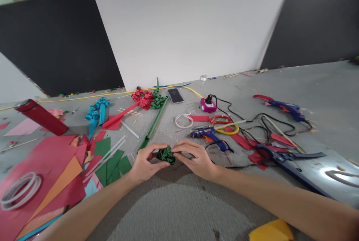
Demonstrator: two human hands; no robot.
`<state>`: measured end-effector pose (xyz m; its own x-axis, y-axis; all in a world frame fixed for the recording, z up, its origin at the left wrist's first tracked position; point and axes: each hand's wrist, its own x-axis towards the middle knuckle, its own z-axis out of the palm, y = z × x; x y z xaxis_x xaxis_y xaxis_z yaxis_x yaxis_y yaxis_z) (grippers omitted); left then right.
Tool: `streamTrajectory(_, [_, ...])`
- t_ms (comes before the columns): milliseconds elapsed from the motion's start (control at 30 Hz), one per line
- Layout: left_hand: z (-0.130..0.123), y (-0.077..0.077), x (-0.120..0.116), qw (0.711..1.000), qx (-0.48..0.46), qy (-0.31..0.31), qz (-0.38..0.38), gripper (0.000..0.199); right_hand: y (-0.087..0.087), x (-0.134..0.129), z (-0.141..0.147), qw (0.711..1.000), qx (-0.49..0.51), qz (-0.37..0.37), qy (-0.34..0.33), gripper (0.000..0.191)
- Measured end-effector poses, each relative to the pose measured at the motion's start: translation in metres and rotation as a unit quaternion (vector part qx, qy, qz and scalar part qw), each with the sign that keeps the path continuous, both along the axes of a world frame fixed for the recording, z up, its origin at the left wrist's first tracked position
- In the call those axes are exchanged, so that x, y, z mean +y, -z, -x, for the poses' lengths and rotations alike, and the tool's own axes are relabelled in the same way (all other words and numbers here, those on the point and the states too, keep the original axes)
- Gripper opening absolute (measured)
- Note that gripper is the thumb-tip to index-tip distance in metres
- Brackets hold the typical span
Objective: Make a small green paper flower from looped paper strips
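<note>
A small dark green folded-paper piece [166, 155] is held between both hands above the grey surface, near the middle of the view. My left hand [147, 161] grips its left side, thumb below and fingers above. On the right side, the fingertips of my right hand [195, 158] pinch its edge. Beyond them lies a green paper stem [157, 121] beside a green folded-paper cluster [158, 101] and a red paper flower [142, 98]. Cut green paper pieces [112, 164] rest left of my left hand.
Two blue glue guns [209, 134] [287, 110], black cables, scissors [224, 121] and a dark blue long-handled tool [291, 168] lie right. A phone [175, 95] and magenta power socket [208, 104] sit ahead. Left are a red bottle [42, 116], blue paper flower [97, 113] and red sheets [42, 158].
</note>
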<state>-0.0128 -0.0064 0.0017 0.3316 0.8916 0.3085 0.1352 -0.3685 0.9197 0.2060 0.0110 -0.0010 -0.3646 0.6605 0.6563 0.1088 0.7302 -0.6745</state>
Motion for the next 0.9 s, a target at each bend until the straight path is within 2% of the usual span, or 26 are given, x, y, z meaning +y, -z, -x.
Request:
streamTrajectory(400, [-0.0001, -0.0031, 0.0013, 0.999, -0.014, -0.004, 0.031, 0.048, 0.002, -0.0001, -0.0009, 1.0, -0.005, 0.008, -0.003, 0.014])
streamTrajectory(667, [0.0008, 0.0001, 0.0008, 0.999, -0.018, -0.007, 0.031, 0.049, 0.0025, -0.0004, 0.0003, 0.999, -0.019, 0.035, 0.021, 0.013])
streamTrajectory(767, [0.0016, 0.0009, 0.0019, 1.0, -0.019, 0.006, 0.016, 0.051, 0.0008, -0.0003, 0.0008, 1.0, -0.009, 0.02, 0.006, 0.013])
streamTrajectory(900, [0.0035, 0.0014, 0.0039, 1.0, 0.013, 0.0, -0.022, 0.044, 0.0012, -0.0002, 0.0006, 1.0, -0.003, 0.007, -0.014, 0.013])
